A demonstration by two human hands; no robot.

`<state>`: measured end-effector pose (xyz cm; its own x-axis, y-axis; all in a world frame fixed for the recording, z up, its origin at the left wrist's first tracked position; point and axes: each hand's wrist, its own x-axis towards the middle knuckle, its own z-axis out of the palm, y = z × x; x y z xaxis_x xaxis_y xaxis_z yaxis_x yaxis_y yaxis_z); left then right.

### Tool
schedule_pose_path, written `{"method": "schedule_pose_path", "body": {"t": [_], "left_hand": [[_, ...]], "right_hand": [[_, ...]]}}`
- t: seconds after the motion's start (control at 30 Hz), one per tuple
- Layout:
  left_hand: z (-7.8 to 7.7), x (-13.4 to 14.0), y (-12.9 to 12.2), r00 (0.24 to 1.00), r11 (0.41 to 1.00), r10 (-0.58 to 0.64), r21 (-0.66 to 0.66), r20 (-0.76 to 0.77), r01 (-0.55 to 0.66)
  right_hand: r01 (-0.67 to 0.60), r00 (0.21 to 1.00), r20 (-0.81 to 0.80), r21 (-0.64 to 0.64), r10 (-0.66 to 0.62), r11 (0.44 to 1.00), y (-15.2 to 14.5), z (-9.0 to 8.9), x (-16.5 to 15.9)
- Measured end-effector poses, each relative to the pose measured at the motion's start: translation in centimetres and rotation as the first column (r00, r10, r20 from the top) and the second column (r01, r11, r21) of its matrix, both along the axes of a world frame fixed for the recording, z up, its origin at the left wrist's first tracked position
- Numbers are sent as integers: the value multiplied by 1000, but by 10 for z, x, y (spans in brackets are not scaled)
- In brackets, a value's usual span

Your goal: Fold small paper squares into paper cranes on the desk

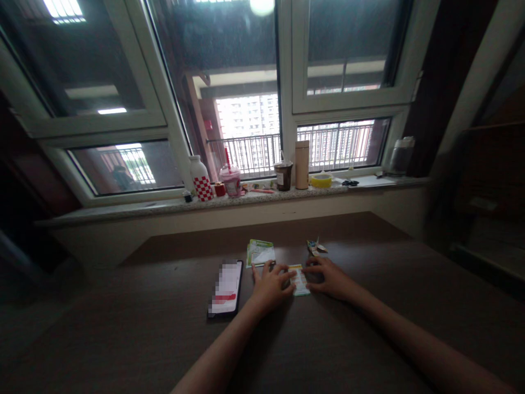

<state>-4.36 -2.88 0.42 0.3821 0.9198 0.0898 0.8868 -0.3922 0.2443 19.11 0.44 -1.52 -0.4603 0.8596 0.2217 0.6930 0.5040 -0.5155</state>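
A small printed paper (301, 284) with a yellow strip at its top lies on the brown table between my hands. My left hand (270, 285) rests at the paper's left side, its fingers spread and some tips over the edge. On the other side, my right hand (330, 280) has its fingers apart, with the tips at the right edge. Beyond my left hand lie several overlapping green-and-white printed sheets (261, 253). A small folded, crumpled-looking paper piece (316, 247) sits just past my right hand. To the left is a phone (225, 288) with its screen lit.
The table (172, 350) reaches toward a stone windowsill (156, 206). On the sill stand a checkered bottle (202, 183), a pink drink cup (232, 180), a dark drink cup (283, 176), a tan flask (302, 164), yellow tape (321, 181) and black-handled scissors (350, 183).
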Motion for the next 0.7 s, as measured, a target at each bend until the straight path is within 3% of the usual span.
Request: {"method": "schedule_pose_path", "body": {"t": [0.43, 0.7], "left_hand": [[1, 1, 0, 1000, 1000, 7, -23, 4, -7], [1, 0, -1, 1000, 1000, 9, -23, -1, -9]], "right_hand": [[-77, 997, -29, -45, 76, 996, -6, 1, 11], [-24, 991, -132, -38, 19, 999, -9, -7, 8]]}}
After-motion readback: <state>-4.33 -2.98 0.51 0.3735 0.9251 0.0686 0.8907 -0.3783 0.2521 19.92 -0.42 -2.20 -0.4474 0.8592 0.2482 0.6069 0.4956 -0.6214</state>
